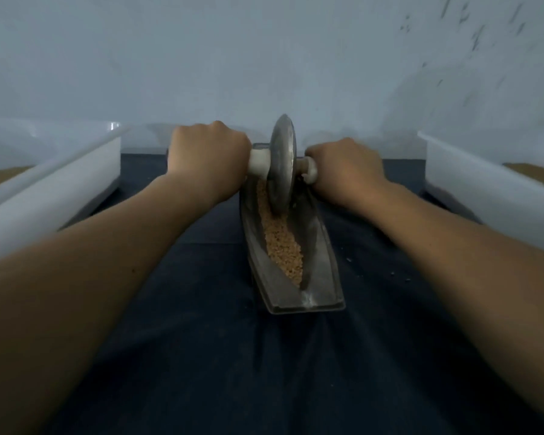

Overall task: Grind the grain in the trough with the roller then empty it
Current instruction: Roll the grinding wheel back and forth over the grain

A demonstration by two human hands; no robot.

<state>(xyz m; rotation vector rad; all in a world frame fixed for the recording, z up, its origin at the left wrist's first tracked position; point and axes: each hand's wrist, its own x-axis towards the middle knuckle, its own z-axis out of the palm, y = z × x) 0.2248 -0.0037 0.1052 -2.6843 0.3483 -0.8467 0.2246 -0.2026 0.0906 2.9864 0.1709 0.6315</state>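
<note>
The left hand (206,149) has its fingers (241,144) curled tight round the white handle (258,161) at 9 o'clock of the roller (283,161). The right hand (346,166) grips the matching stub at 3 o'clock in the same closed fist. The grey metal disc stands upright on edge between the two fists, and its axle runs 9 to 3. Its lower rim sits in the groove of the trough (322,262), at the trough's 12 o'clock end. The trough is a long boat-shaped metal piece whose long axis runs from 12 to 6 o'clock, the near end leaning slightly towards 5. Tan grain (283,246) lies along the groove from the disc towards 6. The trough rests on a dark cloth over the worktop (201,309). One white bin (60,196) stands at 9 o'clock and another white bin (484,196) at 3.
</note>
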